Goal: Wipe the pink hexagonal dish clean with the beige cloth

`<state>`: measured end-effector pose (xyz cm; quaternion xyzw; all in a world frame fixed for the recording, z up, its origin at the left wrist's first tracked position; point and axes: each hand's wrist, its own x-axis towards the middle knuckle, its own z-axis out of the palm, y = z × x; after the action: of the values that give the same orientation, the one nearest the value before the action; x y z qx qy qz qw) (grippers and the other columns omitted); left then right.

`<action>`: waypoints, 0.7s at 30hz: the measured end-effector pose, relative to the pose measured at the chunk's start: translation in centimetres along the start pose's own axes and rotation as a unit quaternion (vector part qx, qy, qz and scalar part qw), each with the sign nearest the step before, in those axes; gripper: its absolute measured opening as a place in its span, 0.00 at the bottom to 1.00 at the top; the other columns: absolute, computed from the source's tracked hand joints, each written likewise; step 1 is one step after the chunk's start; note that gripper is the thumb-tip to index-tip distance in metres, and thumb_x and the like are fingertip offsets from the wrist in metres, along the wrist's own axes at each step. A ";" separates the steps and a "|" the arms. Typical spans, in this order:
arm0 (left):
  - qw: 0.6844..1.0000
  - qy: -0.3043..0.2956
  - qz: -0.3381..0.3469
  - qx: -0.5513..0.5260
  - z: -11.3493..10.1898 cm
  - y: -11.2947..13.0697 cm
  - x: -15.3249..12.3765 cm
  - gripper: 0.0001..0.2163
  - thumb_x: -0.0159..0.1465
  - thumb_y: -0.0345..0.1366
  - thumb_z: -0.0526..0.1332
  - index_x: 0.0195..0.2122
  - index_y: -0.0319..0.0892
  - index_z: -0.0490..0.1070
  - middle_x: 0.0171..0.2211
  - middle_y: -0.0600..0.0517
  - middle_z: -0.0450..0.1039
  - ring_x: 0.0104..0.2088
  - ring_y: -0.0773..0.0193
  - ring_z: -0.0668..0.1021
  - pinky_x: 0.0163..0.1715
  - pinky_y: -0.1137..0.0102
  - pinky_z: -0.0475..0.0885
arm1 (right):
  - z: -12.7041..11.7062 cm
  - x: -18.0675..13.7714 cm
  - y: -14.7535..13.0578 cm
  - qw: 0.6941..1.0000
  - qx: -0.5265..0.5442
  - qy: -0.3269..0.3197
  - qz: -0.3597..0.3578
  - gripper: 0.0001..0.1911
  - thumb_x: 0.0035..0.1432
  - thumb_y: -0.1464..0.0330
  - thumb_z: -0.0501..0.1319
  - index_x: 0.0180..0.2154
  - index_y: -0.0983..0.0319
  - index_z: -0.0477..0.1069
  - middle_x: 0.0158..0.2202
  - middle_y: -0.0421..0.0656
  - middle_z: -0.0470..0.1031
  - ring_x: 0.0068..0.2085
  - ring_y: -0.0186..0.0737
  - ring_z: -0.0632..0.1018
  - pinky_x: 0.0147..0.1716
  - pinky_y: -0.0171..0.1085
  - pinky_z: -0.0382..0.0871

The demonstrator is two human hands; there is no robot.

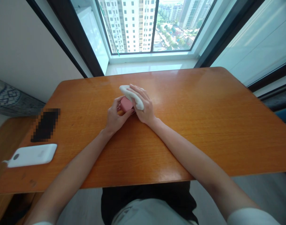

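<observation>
Near the middle of the wooden table (192,125), my left hand (115,118) is closed around a small pink box-like object (126,104), thumb on its near side and fingers on its left. My right hand (145,106) holds a folded white cloth (131,93) with the fingers lying along it. The cloth is at the right and upper side of the pink object, and I cannot tell whether it touches it. Part of the pink object is hidden behind the cloth and fingers.
At the table's left side lies a white rectangular device (32,155) with a cord at its end. Behind it is a dark, pixelated flat object (46,125). A patterned cushion-like thing (13,98) stands beyond the left edge. A window (152,28) is behind the table.
</observation>
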<state>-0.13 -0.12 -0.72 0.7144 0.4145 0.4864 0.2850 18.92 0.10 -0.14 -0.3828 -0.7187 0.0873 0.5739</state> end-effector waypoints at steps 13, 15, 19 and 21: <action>1.000 0.013 0.002 -0.006 0.1 -0.4 0.0 0.29 0.62 0.51 0.77 0.59 0.46 0.72 0.53 0.48 0.84 0.49 0.56 0.87 0.52 0.60 0.85 | 0.2 -0.2 -0.2 0.999 -0.034 -0.008 -0.019 0.26 0.80 0.54 0.52 0.71 0.51 0.72 0.73 0.44 0.75 0.75 0.51 0.72 0.78 0.56 0.64; 1.000 0.011 0.003 -0.003 0.2 0.1 0.0 0.33 0.61 0.52 0.78 0.63 0.46 0.71 0.59 0.45 0.83 0.55 0.52 0.87 0.56 0.58 0.84 | 0.6 -0.2 1.1 0.995 -0.011 0.067 0.077 0.26 0.81 0.52 0.51 0.68 0.54 0.75 0.67 0.47 0.81 0.69 0.50 0.79 0.71 0.55 0.74; 1.000 0.011 0.006 -0.004 0.1 0.0 0.0 0.32 0.62 0.51 0.77 0.62 0.46 0.71 0.58 0.45 0.83 0.54 0.52 0.87 0.55 0.58 0.85 | 0.3 -0.3 0.8 0.997 -0.022 0.059 0.042 0.27 0.81 0.52 0.50 0.69 0.54 0.74 0.67 0.47 0.81 0.71 0.52 0.77 0.73 0.58 0.72; 1.000 0.008 0.009 -0.004 0.0 -0.6 -0.1 0.28 0.62 0.50 0.77 0.58 0.45 0.71 0.51 0.49 0.85 0.47 0.56 0.87 0.49 0.60 0.86 | -0.1 -0.3 -0.8 0.997 -0.043 -0.023 -0.062 0.27 0.79 0.55 0.53 0.72 0.52 0.71 0.73 0.44 0.75 0.77 0.53 0.70 0.79 0.59 0.62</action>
<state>-0.33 0.11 -1.19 0.7131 0.4083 0.4963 0.2803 18.72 -0.68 0.09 -0.3600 -0.7572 0.0294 0.5443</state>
